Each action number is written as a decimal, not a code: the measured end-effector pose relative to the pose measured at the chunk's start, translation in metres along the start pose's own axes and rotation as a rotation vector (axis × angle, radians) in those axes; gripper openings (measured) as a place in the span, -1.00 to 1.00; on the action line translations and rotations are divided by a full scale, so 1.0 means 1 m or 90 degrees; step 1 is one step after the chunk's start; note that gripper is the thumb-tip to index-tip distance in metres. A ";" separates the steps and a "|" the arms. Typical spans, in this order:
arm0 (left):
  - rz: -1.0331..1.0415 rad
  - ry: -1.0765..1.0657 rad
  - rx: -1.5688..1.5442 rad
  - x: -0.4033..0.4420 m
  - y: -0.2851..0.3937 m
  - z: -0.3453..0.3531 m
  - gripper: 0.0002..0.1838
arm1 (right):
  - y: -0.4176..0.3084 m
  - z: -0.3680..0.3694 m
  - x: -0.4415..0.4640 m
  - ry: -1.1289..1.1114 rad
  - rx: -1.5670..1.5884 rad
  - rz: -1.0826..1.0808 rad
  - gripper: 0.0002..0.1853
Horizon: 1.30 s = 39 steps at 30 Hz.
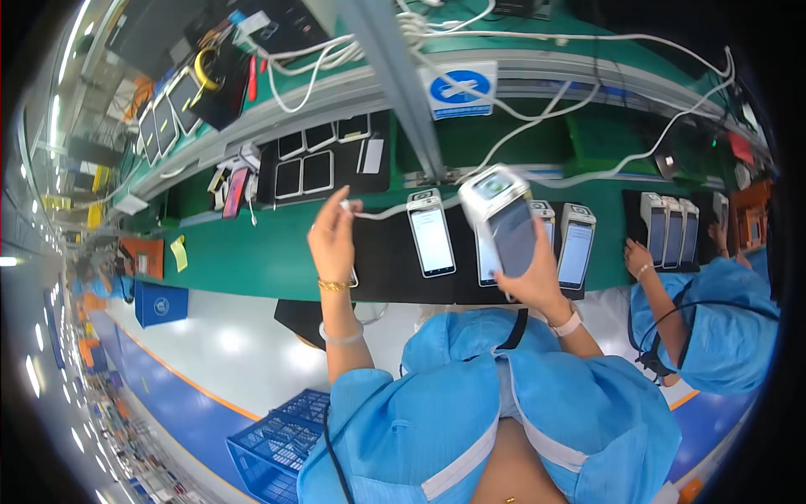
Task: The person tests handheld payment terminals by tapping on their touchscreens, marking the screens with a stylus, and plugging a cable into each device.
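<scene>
My right hand point(536, 281) is wrapped around the lower part of a white handheld payment terminal point(510, 228), lifted and tilted above the bench with its dark screen toward me. My left hand point(334, 239) is raised, with its fingers pinched on the end of a white cable point(384, 214) that runs right toward the terminals. Between my hands, another payment terminal point(431, 239) lies on a black mat with its screen lit. More lit terminals, including one at the right point(577, 248), lie partly behind the held one.
A black mat point(369, 172) at back left carries several dark-screened devices. White cables point(588, 178) cross the bench beneath a metal post point(395, 84). At right, a co-worker's hand point(638, 256) is beside a row of terminals point(672, 227). A blue crate point(273, 454) stands on the floor.
</scene>
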<state>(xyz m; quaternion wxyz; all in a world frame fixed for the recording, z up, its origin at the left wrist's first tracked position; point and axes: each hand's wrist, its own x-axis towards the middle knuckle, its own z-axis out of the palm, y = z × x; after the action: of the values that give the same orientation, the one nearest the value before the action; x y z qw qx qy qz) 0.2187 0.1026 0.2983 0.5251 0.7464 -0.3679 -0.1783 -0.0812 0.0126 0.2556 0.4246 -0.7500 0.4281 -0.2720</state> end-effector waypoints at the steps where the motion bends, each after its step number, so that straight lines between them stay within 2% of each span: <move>1: 0.027 0.029 -0.042 0.008 -0.008 -0.009 -0.70 | -0.005 0.006 -0.003 -0.100 -0.006 -0.008 0.16; 4: 0.090 0.073 -0.088 0.021 -0.018 -0.029 -0.74 | -0.017 0.050 -0.012 -0.323 -0.013 -0.029 0.13; 6: 0.124 0.093 -0.089 0.022 -0.017 -0.041 -0.76 | -0.010 0.101 -0.016 -0.389 -0.013 -0.010 0.14; 9: 0.152 0.073 -0.058 0.010 -0.013 -0.054 -0.77 | -0.003 0.191 -0.010 -0.345 0.004 0.092 0.15; 10: 0.149 0.056 -0.107 0.003 -0.010 -0.054 -0.77 | -0.001 0.221 -0.008 -0.254 -0.031 0.096 0.14; 11: 0.232 0.027 -0.030 -0.001 -0.016 -0.057 -0.82 | 0.000 0.244 0.000 -0.209 -0.044 0.105 0.14; 12: 0.220 0.008 -0.045 -0.010 -0.016 -0.056 -0.82 | -0.002 0.266 0.011 -0.166 -0.054 0.111 0.13; 15: 0.324 -0.045 -0.021 -0.027 -0.024 -0.057 -0.78 | -0.004 0.301 0.036 -0.173 -0.082 0.146 0.09; 16: 0.360 -0.057 -0.004 -0.032 -0.027 -0.058 -0.76 | -0.006 0.309 0.039 -0.166 -0.088 0.141 0.08; 20: 0.351 -0.063 -0.018 -0.042 -0.032 -0.066 -0.71 | -0.005 0.322 0.042 -0.150 -0.076 0.103 0.06; 28: 0.315 -0.022 -0.071 -0.049 -0.038 -0.091 -0.74 | -0.013 0.341 0.022 -0.150 -0.046 0.022 0.01; 35: 0.303 -0.015 -0.053 -0.061 -0.045 -0.101 -0.71 | -0.019 0.340 0.051 -0.218 0.093 0.066 -0.03; 39: 0.302 -0.010 -0.067 -0.063 -0.048 -0.103 -0.73 | -0.021 0.341 0.054 -0.234 0.105 0.059 -0.05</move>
<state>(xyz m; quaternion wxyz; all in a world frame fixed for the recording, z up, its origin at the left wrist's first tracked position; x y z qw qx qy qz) 0.2614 0.2248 0.2863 0.5872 0.6093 -0.5276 -0.0746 0.2171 0.1089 0.1083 0.5672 -0.7294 0.3538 -0.1451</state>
